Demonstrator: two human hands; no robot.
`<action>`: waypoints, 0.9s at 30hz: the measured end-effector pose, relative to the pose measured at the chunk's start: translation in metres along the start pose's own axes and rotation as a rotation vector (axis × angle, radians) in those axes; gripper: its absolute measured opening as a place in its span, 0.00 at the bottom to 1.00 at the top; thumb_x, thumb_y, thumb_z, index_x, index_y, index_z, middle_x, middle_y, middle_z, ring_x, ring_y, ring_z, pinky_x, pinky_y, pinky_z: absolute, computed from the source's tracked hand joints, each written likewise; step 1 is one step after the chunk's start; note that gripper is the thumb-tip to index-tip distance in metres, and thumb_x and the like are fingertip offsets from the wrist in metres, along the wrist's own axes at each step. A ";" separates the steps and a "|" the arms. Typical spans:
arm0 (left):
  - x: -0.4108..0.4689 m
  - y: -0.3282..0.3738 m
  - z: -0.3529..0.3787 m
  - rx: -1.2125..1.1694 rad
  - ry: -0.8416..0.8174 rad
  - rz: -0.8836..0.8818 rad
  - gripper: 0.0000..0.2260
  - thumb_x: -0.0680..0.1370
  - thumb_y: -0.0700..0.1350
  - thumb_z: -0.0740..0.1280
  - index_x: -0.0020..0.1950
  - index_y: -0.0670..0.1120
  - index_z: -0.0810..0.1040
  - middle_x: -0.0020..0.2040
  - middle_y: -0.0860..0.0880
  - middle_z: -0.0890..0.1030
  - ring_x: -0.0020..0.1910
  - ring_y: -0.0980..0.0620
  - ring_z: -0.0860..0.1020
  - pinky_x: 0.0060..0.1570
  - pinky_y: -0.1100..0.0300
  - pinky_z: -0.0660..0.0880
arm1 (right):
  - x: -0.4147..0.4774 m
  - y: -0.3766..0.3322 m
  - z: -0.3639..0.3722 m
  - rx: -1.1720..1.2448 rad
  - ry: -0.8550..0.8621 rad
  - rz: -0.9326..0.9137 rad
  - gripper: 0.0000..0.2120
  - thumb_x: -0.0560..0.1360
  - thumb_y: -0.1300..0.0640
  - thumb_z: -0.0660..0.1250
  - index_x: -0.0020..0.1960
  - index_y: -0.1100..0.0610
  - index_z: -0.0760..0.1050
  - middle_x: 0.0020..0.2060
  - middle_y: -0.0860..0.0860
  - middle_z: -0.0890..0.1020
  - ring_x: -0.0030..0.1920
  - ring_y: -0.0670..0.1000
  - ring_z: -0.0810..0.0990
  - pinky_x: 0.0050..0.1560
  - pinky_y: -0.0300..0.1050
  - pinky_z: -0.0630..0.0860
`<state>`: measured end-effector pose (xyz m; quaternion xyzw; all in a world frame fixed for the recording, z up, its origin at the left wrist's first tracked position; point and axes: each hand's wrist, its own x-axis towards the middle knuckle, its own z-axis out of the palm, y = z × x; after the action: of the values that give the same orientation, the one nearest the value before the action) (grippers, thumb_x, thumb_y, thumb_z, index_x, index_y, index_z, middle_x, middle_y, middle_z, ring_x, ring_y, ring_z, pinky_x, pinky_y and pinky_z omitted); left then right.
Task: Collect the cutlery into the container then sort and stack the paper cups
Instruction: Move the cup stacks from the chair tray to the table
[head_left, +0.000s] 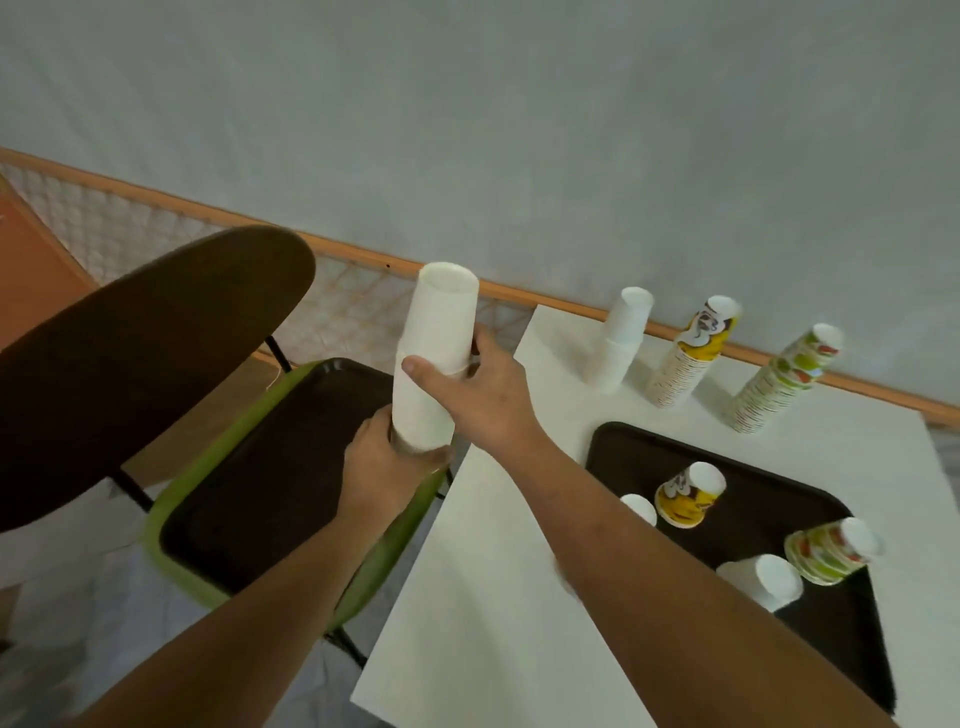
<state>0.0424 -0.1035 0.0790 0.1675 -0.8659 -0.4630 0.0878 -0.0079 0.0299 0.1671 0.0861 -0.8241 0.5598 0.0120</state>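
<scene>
Holding the white cup stack (436, 358) mid-air left of the bench (493, 571), over the tray (270, 478) on the chair (176, 551): left hand (384, 462) wraps the base, right hand (467, 395) the middle. Paper = light & crushable imo, so support the bottom, squeeze gently.

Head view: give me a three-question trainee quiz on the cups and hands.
1. True or false: both the left hand and the right hand grip the white cup stack.
2. The standing stack on the table nearest the held one is: A white, B yellow, C green.
3. Fill in: the loose yellow cup sits on a dark ____.
Key: 1 true; 2 A; 3 tray.
</scene>
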 end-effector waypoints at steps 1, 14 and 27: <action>-0.011 0.012 0.006 -0.008 -0.005 0.006 0.37 0.62 0.58 0.83 0.67 0.49 0.75 0.58 0.51 0.80 0.57 0.51 0.79 0.55 0.50 0.80 | -0.007 -0.002 -0.017 -0.008 0.005 -0.008 0.34 0.68 0.33 0.75 0.68 0.46 0.71 0.58 0.40 0.79 0.54 0.43 0.78 0.47 0.36 0.76; -0.070 0.157 0.102 -0.077 -0.262 0.289 0.36 0.61 0.65 0.80 0.64 0.56 0.73 0.54 0.58 0.82 0.52 0.56 0.81 0.49 0.57 0.81 | -0.069 -0.021 -0.206 -0.024 0.282 0.002 0.31 0.70 0.39 0.78 0.67 0.50 0.72 0.58 0.44 0.81 0.56 0.45 0.81 0.57 0.49 0.81; -0.075 0.265 0.299 -0.006 -0.551 0.359 0.38 0.66 0.58 0.81 0.71 0.52 0.70 0.62 0.52 0.78 0.60 0.49 0.79 0.60 0.47 0.79 | -0.053 0.093 -0.397 -0.050 0.418 0.109 0.25 0.72 0.38 0.75 0.64 0.43 0.71 0.54 0.36 0.80 0.53 0.38 0.79 0.46 0.35 0.74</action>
<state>-0.0346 0.2914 0.1333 -0.1197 -0.8715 -0.4705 -0.0690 -0.0003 0.4369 0.2233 -0.0769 -0.8206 0.5449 0.1545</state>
